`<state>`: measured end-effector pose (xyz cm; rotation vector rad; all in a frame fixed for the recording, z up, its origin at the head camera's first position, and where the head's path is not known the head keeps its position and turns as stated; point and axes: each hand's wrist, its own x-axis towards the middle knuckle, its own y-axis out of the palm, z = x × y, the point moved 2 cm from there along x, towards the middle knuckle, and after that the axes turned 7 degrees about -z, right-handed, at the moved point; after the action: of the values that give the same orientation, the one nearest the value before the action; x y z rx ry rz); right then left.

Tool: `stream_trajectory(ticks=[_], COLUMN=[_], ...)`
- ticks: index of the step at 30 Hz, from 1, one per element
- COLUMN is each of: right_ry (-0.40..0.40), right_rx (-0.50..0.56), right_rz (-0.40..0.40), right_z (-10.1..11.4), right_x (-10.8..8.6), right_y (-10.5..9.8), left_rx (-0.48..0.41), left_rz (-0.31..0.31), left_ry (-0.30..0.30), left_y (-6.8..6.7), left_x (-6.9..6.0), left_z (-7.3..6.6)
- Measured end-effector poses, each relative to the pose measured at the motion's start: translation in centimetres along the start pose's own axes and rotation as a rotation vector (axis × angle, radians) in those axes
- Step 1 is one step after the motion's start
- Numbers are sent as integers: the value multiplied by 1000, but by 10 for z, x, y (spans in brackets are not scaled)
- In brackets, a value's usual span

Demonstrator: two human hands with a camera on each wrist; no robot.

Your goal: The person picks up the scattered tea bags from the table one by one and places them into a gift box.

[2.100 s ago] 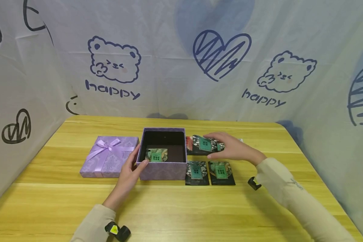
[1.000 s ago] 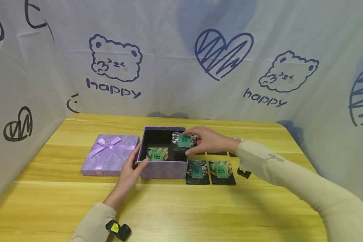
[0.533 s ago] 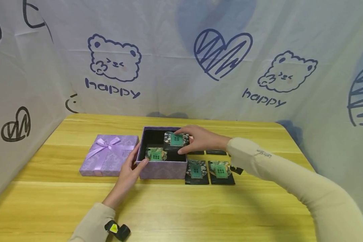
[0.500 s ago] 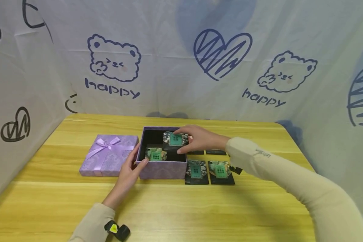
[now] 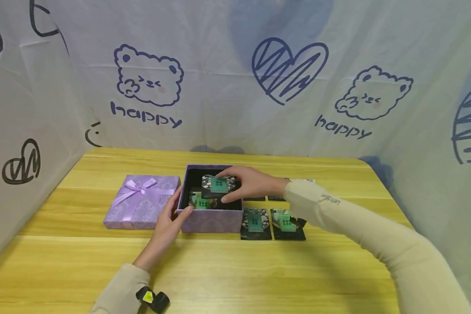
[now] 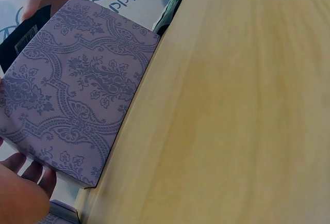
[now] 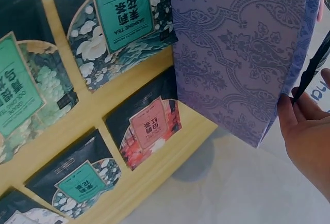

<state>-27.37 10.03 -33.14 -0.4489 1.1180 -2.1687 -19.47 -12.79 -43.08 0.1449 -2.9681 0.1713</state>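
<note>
In the head view the right hand (image 5: 253, 182) pinches a dark packet (image 5: 218, 186) over the purple box (image 5: 212, 221), whose left side the left hand (image 5: 169, 221) grips; the left wrist view shows that packet beyond the rim, the right wrist view a red-labelled packet (image 7: 149, 122) beside the box.

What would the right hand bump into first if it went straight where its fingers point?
Probably the purple box at its left wall, with the dark packet in the right hand leading. I can't tell its height, so it might clear the rim.
</note>
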Motion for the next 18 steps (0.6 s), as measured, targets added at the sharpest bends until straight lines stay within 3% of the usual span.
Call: stream_trajectory(ticks=[18], right_ry=[30], right_rx=[39], right_rz=[42], right_z=[-1], right_x=[18], right_y=[21], left_rx=[7], left_rz=[17], left_ry=[0], left_y=[0], left_x=[1], left_z=[1])
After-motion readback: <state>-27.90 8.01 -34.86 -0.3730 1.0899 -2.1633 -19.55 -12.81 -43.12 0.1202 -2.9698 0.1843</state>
